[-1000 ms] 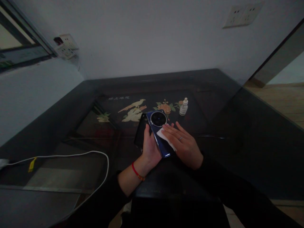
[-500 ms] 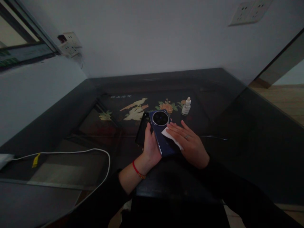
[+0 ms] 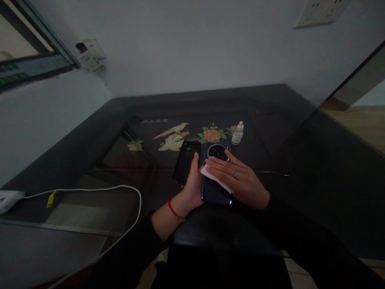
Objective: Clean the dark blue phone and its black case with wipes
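Note:
A dark blue phone (image 3: 215, 192) lies back-up on the dark table, its round camera ring toward the far end. My left hand (image 3: 194, 182) grips the phone's left edge, thumb raised along it. My right hand (image 3: 237, 178) lies across the phone with fingers stretched flat, pressing a white wipe (image 3: 215, 178) onto its back. A ring shows on one finger. A black phone case (image 3: 186, 160) lies just left of the phone, beside my left thumb.
A small white dropper bottle (image 3: 238, 133) stands beyond the phone on the painted bird-and-flower table panel (image 3: 173, 134). A white cable (image 3: 99, 188) loops across the table at left to a white charger (image 3: 9, 198). Wall sockets (image 3: 90, 56) sit above the corner.
The phone has turned from slanting left to nearly straight, and sits further right. Both hands shifted right with it; the wipe stays under my right fingers.

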{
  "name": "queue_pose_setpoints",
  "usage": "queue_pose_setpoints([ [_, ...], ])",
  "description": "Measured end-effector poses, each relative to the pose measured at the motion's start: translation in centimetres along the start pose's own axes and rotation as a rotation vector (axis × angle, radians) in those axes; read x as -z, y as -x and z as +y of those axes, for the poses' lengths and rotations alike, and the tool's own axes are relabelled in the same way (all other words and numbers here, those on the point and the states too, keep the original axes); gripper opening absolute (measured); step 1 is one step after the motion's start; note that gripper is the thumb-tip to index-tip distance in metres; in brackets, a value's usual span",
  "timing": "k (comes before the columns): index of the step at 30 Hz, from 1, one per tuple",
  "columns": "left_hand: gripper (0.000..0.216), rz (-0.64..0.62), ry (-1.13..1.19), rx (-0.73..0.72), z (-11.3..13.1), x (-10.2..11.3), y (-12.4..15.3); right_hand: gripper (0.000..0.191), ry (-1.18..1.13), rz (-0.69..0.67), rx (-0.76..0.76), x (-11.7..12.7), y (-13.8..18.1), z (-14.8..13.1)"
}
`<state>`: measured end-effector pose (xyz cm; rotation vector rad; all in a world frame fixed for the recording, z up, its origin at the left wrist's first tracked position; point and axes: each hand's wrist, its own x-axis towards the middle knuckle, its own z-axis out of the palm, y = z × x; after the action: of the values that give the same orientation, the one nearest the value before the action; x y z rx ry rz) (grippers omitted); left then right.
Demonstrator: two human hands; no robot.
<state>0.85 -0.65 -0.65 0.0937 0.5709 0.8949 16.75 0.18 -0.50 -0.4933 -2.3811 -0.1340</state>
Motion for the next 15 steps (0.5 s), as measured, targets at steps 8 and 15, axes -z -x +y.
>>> queue_pose_setpoints([
  [8, 0.079, -0.097, -0.072, 0.105, -0.1, 0.1, -0.1, 0.034, -0.003, -0.176, 0.317, 0.6, 0.2, -0.1],
  [15, 0.074, -0.144, -0.095, 0.103, -0.3, 0.8, -0.3, 0.036, 0.072, -0.145, 0.195, 1.3, 0.8, 0.6],
])
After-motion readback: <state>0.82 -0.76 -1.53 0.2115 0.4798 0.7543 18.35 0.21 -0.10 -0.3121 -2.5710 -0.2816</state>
